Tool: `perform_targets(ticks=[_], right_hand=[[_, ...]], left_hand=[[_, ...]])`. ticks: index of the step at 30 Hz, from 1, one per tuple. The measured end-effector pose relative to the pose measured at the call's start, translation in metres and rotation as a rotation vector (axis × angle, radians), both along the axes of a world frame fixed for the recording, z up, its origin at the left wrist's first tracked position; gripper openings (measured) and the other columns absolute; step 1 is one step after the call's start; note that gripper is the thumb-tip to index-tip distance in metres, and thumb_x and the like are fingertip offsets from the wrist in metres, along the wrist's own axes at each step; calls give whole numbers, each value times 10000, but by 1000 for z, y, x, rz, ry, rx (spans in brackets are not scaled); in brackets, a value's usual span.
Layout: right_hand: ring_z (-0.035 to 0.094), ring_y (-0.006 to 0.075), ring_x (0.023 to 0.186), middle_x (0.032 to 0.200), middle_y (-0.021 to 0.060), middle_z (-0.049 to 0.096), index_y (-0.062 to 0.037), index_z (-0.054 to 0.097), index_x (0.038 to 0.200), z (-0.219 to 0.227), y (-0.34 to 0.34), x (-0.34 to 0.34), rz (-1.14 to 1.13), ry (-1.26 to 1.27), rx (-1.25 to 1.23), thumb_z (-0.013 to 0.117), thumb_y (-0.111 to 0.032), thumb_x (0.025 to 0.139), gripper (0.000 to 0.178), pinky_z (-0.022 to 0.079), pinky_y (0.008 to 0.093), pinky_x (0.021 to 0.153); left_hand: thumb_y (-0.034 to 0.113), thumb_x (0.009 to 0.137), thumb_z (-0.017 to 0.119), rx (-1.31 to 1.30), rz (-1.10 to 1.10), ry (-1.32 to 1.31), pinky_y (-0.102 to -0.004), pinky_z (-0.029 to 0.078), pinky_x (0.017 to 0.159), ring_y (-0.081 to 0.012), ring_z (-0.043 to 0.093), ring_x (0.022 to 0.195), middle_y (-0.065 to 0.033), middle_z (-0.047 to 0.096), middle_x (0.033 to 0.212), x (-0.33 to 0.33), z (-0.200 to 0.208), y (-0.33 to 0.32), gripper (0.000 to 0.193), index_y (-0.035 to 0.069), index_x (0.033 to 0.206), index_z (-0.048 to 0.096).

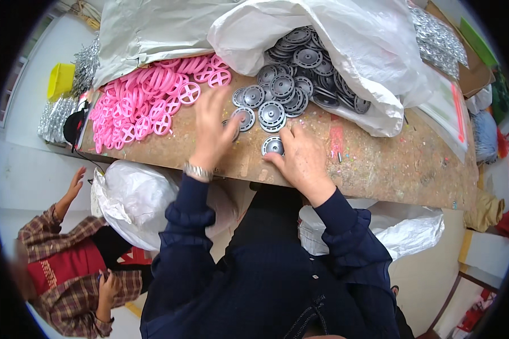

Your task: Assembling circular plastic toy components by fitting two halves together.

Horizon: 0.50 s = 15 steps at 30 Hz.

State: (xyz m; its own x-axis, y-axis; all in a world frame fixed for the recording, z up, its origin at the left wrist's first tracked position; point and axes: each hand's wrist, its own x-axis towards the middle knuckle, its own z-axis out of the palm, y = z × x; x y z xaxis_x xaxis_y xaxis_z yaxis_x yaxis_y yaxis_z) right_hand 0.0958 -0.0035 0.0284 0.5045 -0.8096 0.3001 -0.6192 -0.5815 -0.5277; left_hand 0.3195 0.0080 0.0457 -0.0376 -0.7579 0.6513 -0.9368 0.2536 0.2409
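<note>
My right hand [306, 159] grips a grey plastic wheel disc [272, 146] near the table's front edge, its thumb and fingers on the disc's right side. My left hand [210, 129] is raised over the table, smeared by motion, with thumb and fingers apart and nothing visible in it. Beside its thumb lie loose grey discs [244, 119], one partly hidden by the hand. More grey wheel discs [281, 86] spill from a white sack [373, 62]. Left of my left hand is a heap of pink spoked rings [136, 104].
The worn wooden table [390, 164] carries coloured specks. A pale sheet [152, 31] lies behind the pink heap. Flat clear bags [444, 118] lie at the right end. White plastic bags [136, 198] sit below the front edge. Another person [68, 265] in a checked shirt is at the lower left.
</note>
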Motion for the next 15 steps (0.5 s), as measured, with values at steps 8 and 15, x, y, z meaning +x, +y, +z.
perform_targets(ticks=[8,15], right_hand=[[614,374,925,996,150,615,-45,557,1088,-19,4,5,-95,-67,-122,819,-328,706,543,497,465,767],[632,363,995,1046,173,659,-50,559,1117,-31,4,3,-109,-202,-71,799,-253,748,485,503,446,820]], left_hand=[[492,840,687,155,404,-250,-503,483,819,-376,575,1036,-173,631,1067,70,-46,-86,502,36,1048,658],[526,840,642,240,544,-180,-518,522,802,-393,621,1004,-177,664,1015,67,-40,-98,476,77,985,708]])
